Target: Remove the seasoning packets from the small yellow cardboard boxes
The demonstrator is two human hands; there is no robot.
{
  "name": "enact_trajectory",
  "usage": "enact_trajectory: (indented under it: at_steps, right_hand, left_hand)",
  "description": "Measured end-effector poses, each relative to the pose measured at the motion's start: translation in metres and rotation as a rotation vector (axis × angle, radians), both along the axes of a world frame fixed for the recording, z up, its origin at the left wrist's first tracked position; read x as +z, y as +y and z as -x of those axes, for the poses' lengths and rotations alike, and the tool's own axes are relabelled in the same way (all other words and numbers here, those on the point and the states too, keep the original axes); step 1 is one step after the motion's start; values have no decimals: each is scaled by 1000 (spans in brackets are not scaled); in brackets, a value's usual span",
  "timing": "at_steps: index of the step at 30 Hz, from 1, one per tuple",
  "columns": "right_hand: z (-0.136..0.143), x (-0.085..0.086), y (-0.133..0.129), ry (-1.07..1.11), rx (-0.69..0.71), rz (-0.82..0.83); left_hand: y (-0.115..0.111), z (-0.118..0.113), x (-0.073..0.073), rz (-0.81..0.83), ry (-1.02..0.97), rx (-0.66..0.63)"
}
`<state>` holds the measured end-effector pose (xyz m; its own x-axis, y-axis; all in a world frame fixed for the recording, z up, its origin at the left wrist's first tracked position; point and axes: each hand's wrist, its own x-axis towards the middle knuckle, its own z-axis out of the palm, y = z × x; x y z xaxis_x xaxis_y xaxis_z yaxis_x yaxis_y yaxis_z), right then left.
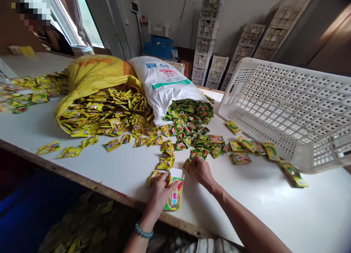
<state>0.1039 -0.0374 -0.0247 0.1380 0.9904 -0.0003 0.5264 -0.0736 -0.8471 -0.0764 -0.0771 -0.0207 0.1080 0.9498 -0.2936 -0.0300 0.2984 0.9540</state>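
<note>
Near the table's front edge my left hand (pixel 159 194) grips a small green and yellow cardboard box (pixel 176 194), whose white end flap stands up. A yellow packet (pixel 154 177) lies by my left fingertips; whether they hold it too I cannot tell. To the right of the box, my right hand (pixel 202 172) is closed in a pinch on a small yellow packet (pixel 187 165). Just beyond it lie green packets (pixel 201 150), spilling from a white sack (pixel 161 84). More yellow packets (pixel 106 110) spill from a yellow sack (pixel 95 68) on the left.
A white perforated plastic basket (pixel 274 95) stands tilted at the right, with several small boxes (pixel 246 144) in front of it. Stacked crates (pixel 205 40) line the back wall. A person (pixel 55 38) is at the far left. Many packets lie below the table's wooden edge (pixel 109 200).
</note>
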Motion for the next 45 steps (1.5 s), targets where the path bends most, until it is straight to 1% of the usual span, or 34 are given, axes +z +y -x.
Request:
enact_trajectory:
  at_steps: [2, 3, 5, 6, 9, 12, 14, 16, 19, 20, 21, 22, 24, 25, 26, 27, 28, 30, 31, 34, 36, 38, 39, 40, 43, 45]
  right_hand:
    - [-7, 6, -7, 290, -79, -73]
    - [-9, 9, -10, 432, -74, -102]
    - [-9, 12, -15, 616, 13, -95]
    - [-9, 13, -17, 640, 70, -66]
    - [-11, 13, -21, 593, 204, 39]
    - [-12, 10, -23, 579, 251, 118]
    - [-9, 8, -26, 523, 237, 122]
    - [-7, 8, -30, 407, 229, 106]
    - [-9, 11, -32, 284, 270, 109]
    - [-13, 12, -30, 247, 250, 95]
    - [-18, 12, -26, 192, 187, 62]
    - [-23, 12, -20, 107, 91, 11]
    - [-34, 9, -6, -130, -105, -98]
    - [-38, 6, 0, -245, -156, -137]
    - [-41, 4, 6, -337, -162, -166]
    - [-43, 1, 10, -397, -135, -186]
    - [-44, -2, 12, -412, -102, -198]
    - [-44, -5, 10, -362, -60, -203]
    - [-44, -5, 8, -304, -58, -188]
    - [-41, 0, -3, -104, -96, -114]
    - [-35, 5, -10, 129, -89, -109]
    - [-26, 10, -16, 392, 7, -90]
    - [-22, 11, -18, 482, 61, -68]
    - [-18, 12, -21, 516, 102, -39]
    - [-11, 15, -25, 444, 186, 48]
    - [-11, 16, -26, 457, 291, 112]
  left_hand:
    - [1, -6, -2, 13, -16, -77]
    - [0, -9, -2, 15, -30, -110]
    - [-2, -13, -2, 11, -52, -133]
    - [-3, -15, -1, 16, -71, -139]
    - [-7, -16, 3, 45, -147, -171]
    - [-9, -16, 4, 42, -187, -219]
    - [-9, -15, 3, 25, -167, -224]
    - [-8, -15, 1, 17, -148, -203]
    - [-8, -16, -1, 58, -183, -151]
    - [-8, -16, -1, 81, -199, -137]
    - [-8, -17, -1, 101, -213, -129]
    - [-8, -18, 0, 117, -223, -124]
    - [-8, -18, 1, 129, -236, -117]
    - [-8, -19, 1, 133, -241, -113]
    - [-7, -19, 2, 137, -240, -104]
    - [-7, -18, 2, 141, -237, -94]
    - [-6, -18, 2, 144, -234, -85]
    - [-5, -18, 1, 152, -229, -82]
    - [-5, -18, 1, 152, -228, -84]
    - [-5, -18, 1, 149, -229, -95]
    - [-5, -19, 1, 151, -236, -104]
    - [-5, -19, 2, 153, -243, -114]
    - [-6, -18, 3, 152, -248, -121]
    - [-6, -18, 4, 148, -252, -132]
    - [-8, -15, 8, 134, -280, -188]
    - [-10, -14, 9, 116, -310, -220]
